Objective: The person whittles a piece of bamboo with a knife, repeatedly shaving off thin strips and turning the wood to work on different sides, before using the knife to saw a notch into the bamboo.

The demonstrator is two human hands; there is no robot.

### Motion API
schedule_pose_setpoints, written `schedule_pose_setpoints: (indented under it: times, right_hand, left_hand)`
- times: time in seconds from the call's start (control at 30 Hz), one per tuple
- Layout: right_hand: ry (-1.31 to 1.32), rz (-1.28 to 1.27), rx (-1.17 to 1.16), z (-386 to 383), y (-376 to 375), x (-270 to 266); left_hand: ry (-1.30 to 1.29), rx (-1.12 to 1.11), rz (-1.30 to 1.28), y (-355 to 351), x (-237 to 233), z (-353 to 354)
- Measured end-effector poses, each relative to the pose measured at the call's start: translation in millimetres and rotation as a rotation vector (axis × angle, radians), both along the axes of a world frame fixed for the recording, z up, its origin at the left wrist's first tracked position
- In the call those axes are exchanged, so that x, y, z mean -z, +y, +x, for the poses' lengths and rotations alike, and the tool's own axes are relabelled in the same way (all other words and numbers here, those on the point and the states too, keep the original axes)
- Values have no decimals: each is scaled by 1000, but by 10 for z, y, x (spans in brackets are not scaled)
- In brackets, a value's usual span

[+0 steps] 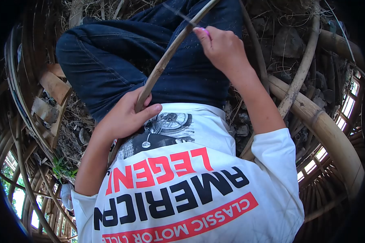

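A long wooden stick [166, 57] slants from my waist up over my crossed legs in dark blue jeans [109, 52]. Around its lower end, close against the shirt, my left hand [129, 111] is closed, with the thumb along the near side. My right hand [221, 46] is closed on a knife, and a bit of its pink handle [207, 31] shows at the thumb. The thin knife blade [177, 13] is smeared by motion and crosses the upper part of the stick. Most of the handle is hidden in my fist.
A thick bamboo pole [320, 125] curves along my right side, with a thinner branch [300, 77] across it. Stones [288, 42] and dry grass cover the ground. To my left lie split wood pieces [54, 87] and a small green plant [63, 168]. Slatted bamboo walls stand at both sides.
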State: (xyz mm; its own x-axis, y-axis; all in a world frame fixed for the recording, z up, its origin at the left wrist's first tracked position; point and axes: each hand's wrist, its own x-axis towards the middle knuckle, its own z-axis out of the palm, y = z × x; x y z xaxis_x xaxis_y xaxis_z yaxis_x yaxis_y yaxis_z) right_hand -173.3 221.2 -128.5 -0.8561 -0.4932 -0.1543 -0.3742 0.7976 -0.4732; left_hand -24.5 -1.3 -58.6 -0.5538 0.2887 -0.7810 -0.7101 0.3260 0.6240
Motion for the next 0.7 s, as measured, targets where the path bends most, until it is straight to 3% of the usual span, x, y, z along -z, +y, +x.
schedule_pose_setpoints:
  times: [0.07, 0.3, 0.43, 0.6, 0.67, 0.7]
  right_hand:
    - [65, 18, 63, -85, 76, 35]
    - [-1, 11, -59, 129, -8, -96]
    - [-4, 20, 77, -191, 97, 48]
    - [0, -41, -40, 195, -89, -95]
    - [-68, -47, -10, 232, -113, -94]
    - [-132, -59, 18, 235, -136, -99]
  left_hand:
    - [111, -17, -62, 21, -7, 38]
    - [77, 12, -61, 14, 7, 26]
    - [43, -20, -14, -8, 23, 17]
    - [-1, -35, 32, -49, 92, 33]
    - [-351, -166, 113, -72, 35, -18]
    - [-347, -161, 105, -84, 54, -29]
